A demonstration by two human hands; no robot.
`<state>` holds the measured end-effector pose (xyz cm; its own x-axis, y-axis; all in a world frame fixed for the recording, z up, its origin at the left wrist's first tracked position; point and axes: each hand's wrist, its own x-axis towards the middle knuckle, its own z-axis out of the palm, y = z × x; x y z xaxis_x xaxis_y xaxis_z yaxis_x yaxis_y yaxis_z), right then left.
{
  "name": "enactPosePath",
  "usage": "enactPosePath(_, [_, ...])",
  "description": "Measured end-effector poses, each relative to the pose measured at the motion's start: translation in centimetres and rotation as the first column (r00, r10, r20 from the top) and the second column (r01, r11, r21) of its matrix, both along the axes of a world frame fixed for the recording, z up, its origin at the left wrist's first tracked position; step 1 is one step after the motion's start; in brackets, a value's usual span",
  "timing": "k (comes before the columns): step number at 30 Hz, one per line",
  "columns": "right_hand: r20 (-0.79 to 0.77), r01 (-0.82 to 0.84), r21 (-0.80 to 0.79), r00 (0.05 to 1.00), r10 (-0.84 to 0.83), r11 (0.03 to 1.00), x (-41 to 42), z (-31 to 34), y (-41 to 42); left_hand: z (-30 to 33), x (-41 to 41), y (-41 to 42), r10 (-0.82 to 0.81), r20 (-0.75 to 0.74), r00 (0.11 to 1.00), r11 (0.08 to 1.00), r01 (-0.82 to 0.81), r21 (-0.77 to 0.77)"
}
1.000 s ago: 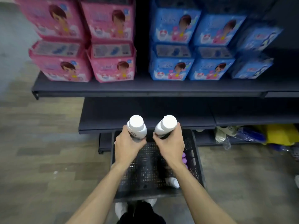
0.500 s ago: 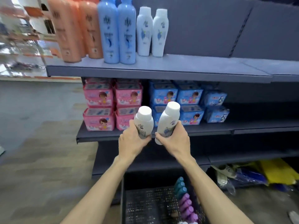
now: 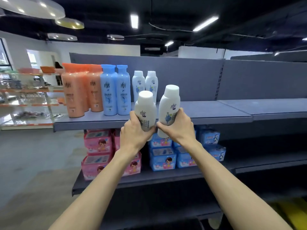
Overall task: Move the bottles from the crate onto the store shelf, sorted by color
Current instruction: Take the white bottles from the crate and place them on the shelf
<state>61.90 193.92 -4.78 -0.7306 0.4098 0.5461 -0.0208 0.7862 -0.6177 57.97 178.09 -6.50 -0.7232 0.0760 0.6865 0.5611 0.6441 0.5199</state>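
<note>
Bottles, white plastic, look stiff, smooth and rather light; left hand wraps one bottle, right hand another, each grip around the lower body.

I see smooth, matt white plastic bottles at centre, glossy orange bottles at 10 o'clock, a matt grey painted metal shelf, and shiny plastic-wrapped pink packs at 7 o'clock.
</note>
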Motion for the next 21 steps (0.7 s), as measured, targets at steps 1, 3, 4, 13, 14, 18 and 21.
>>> enactPosePath(1, [-0.008, -0.007, 0.006, 1.0, 0.007, 1.0, -0.4, 1.0, 0.5, 0.9, -0.4, 0.5, 0.008, -0.004, 1.0, 1.0, -0.008, 0.006])
enactPosePath(3, [-0.021, -0.016, 0.016, 1.0, 0.016, 1.0, -1.3, 2.6, 1.4, 2.4, -1.4, 1.5, 0.026, 0.005, 1.0, 1.0, -0.026, 0.014])
enactPosePath(4, [-0.022, -0.021, 0.018, 1.0, 0.022, 1.0, -1.8, 3.3, 1.9, 3.0, -2.0, 2.0, 0.04, 0.015, 0.999, 0.999, -0.04, 0.011])
enactPosePath(13, [0.063, -0.049, -0.005, 0.997, 0.049, 0.999, -7.6, 4.6, 5.5, 5.9, -6.5, 6.2, 0.186, 0.159, 0.97, 0.983, -0.184, -0.024])
enactPosePath(14, [0.073, -0.046, -0.003, 0.996, 0.046, 0.999, -8.2, 4.5, 5.9, 5.9, -6.9, 6.5, 0.202, 0.171, 0.964, 0.979, -0.201, -0.026])
enactPosePath(18, [0.097, -0.037, -0.015, 0.995, 0.039, 0.999, -10.4, 3.9, 6.5, 6.2, -8.6, 7.1, 0.242, 0.199, 0.95, 0.97, -0.243, -0.016])
enactPosePath(21, [0.09, -0.053, -0.038, 0.994, 0.056, 0.998, -11.9, 3.8, 6.7, 6.3, -9.9, 7.4, 0.254, 0.218, 0.942, 0.966, -0.26, 0.0])
